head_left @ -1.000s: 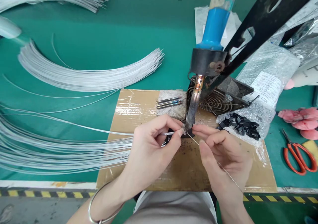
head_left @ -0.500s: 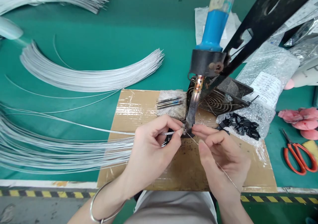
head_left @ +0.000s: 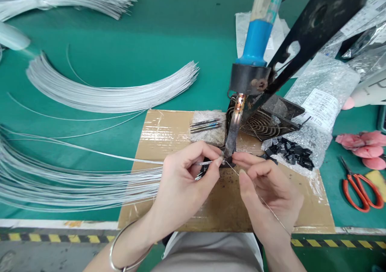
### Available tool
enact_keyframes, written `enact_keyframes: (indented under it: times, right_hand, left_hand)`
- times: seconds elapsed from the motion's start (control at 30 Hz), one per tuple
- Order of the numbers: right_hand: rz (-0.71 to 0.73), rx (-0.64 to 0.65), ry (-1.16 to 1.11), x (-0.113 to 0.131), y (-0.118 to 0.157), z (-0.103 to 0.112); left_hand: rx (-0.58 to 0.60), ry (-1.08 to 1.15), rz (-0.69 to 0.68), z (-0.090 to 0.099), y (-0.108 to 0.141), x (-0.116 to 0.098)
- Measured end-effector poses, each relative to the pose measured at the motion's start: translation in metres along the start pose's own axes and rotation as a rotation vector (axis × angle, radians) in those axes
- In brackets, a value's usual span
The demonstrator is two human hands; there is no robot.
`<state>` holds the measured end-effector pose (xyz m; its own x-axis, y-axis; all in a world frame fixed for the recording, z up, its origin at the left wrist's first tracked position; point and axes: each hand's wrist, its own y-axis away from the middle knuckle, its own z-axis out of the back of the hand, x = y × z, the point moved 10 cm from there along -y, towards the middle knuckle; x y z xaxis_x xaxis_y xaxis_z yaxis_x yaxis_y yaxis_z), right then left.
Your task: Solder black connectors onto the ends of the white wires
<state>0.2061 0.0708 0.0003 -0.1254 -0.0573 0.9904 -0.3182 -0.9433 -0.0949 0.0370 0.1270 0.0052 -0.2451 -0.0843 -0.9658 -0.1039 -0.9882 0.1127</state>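
Observation:
My left hand (head_left: 189,183) pinches a white wire (head_left: 144,160) close to its end, right under the tip of a soldering iron (head_left: 233,133). What sits at the very tip is too small to make out. Thin solder wire (head_left: 273,212) runs through the fingers of my right hand (head_left: 268,191), which are closed on it, and its end reaches the iron's tip. The iron has a blue handle and is clamped, tip down, in a black metal stand (head_left: 301,42). More white wires (head_left: 132,183) lie on the left and pass beneath my left hand.
Brown cardboard (head_left: 163,131) covers the work area. A pad (head_left: 208,133) with metal tips, a black fan (head_left: 262,121), small black connectors (head_left: 291,153) on bubble wrap and red-handled scissors (head_left: 362,189) surround it. Another wire bundle (head_left: 111,97) lies at the back left.
The view has shifted very slightly. Both hands stay at the iron's tip, holding the white wire and the solder wire as before.

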Motion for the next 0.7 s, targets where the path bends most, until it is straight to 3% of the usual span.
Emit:
enact_keyframes:
  times: [0.7]
  right_hand:
    - [-0.001, -0.013, 0.026, 0.0029, 0.0031, -0.0012]
  left_hand:
    - [0.007, -0.001, 0.005, -0.0020, -0.0004, 0.0008]
